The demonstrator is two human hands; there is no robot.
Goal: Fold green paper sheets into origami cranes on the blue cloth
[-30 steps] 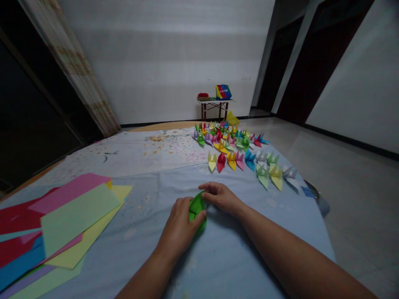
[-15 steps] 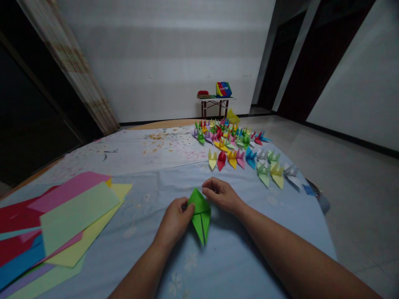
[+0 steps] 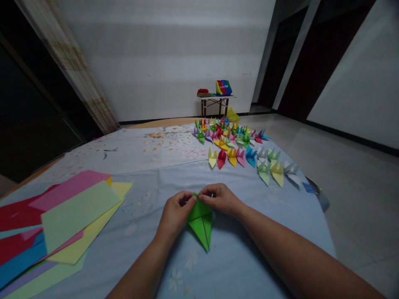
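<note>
Dozens of origami cranes (image 3: 219,133) in green, red, yellow, purple and pink crowded the table beyond the grip and to its right. A looser line stood closer, with a pale yellow crane (image 3: 212,159) nearest the fingers, then red, orange-yellow, pink and blue birds; pale green, yellow and white ones sat farther right. Well to the left of the grip, loose sheets of colored paper (image 3: 80,209) overlapped in a pile, a pale green sheet and a pink one uppermost. A light blue tablecloth (image 3: 146,245) spread beneath the hands, meeting a white floral cloth (image 3: 127,143) ahead of them.

At the center, the left hand (image 3: 175,212) and the right hand (image 3: 222,200) met at the upper tip of a green folded paper (image 3: 200,222), each pinching it between thumb and fingers with almost no gap. The kite-shaped piece hung toward the person from the grip, its lower half parted by a lengthwise slit; fingers hid part of its top. Whether its point touched the cloth could not be told.

Far beyond the grip, by the wall, a small folding table (image 3: 217,98) held a bright multicolored bag (image 3: 223,88), its contents out of sight, and, to its left, a red item (image 3: 203,90) atop something brown.
</note>
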